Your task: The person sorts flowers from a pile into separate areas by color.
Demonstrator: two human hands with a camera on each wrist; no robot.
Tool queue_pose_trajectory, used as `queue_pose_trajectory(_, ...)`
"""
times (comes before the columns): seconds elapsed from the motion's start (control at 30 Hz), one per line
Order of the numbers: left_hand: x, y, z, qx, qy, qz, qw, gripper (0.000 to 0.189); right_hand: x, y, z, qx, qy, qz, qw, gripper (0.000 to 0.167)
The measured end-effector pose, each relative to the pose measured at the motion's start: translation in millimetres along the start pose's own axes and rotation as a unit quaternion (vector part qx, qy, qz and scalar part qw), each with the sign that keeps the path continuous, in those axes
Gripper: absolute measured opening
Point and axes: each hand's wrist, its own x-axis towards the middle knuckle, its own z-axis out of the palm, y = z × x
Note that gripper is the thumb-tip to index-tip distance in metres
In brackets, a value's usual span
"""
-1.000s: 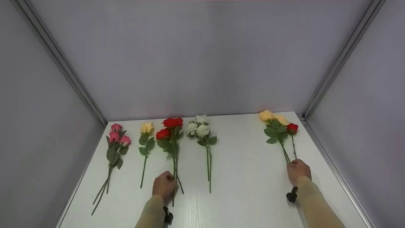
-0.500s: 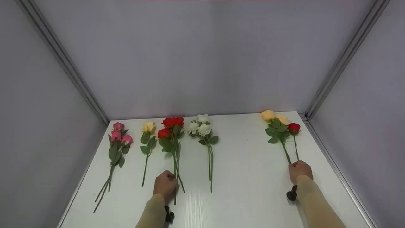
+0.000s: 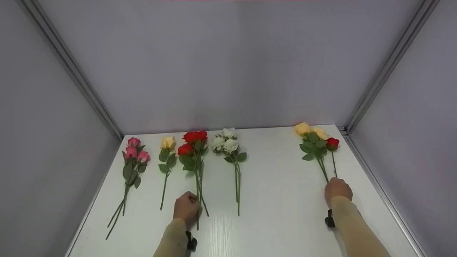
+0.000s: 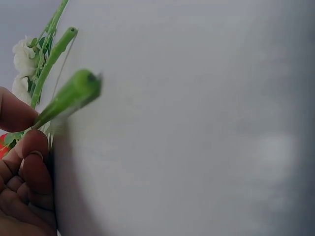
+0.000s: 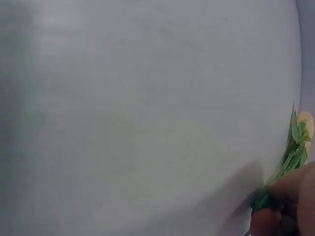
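Observation:
Toward the left of the table, my left hand (image 3: 186, 207) pinches a stem of the red roses (image 3: 194, 137) between thumb and forefinger. In the left wrist view, the cut end of that green stem (image 4: 74, 96) juts past the fingertips, with a second stem (image 4: 51, 61) behind it. At the right, my right hand (image 3: 338, 190) grips the stems of the yellow roses (image 3: 302, 128), which lie with their heads at the back edge. A single red rose (image 3: 332, 143) lies beside them, its stem running down to the same hand. The right wrist view shows fingers (image 5: 290, 184) around green stems (image 5: 263, 199).
Pink roses (image 3: 131, 151) lie at the far left of the white table (image 3: 271, 200), then one yellow rose (image 3: 167, 142). White roses (image 3: 229, 144) lie just right of the red bunch. Grey panels (image 3: 228, 71) enclose the back and both sides.
The right hand has turned slightly and moved a little toward the back, and the yellow and red rose heads beside it have shifted slightly. The left hand stays on the red rose stem.

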Motion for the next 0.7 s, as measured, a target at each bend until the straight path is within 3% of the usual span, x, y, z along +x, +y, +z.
queue_pose_trajectory(0.3, 1.5, -2.8, 2.5, -0.005, 0.0, 0.018, 0.9998, 0.01, -3.5, 1.0, 2.5, 0.017, 0.004, 0.001, 0.9998, 0.022)
queue_pose_trajectory(0.43, 4.2, -6.3, 3.2, 0.005, 0.003, 0.029, 0.9996, 0.01, -4.7, -1.0, 2.4, 0.039, 0.023, 0.006, 0.999, 0.027)
queue_pose_trajectory(0.7, 1.7, -3.0, 0.4, 0.008, 0.001, 0.018, 0.9998, 0.012, -7.7, -8.2, -0.3, 0.051, 0.066, -0.016, 0.9964, 0.03)
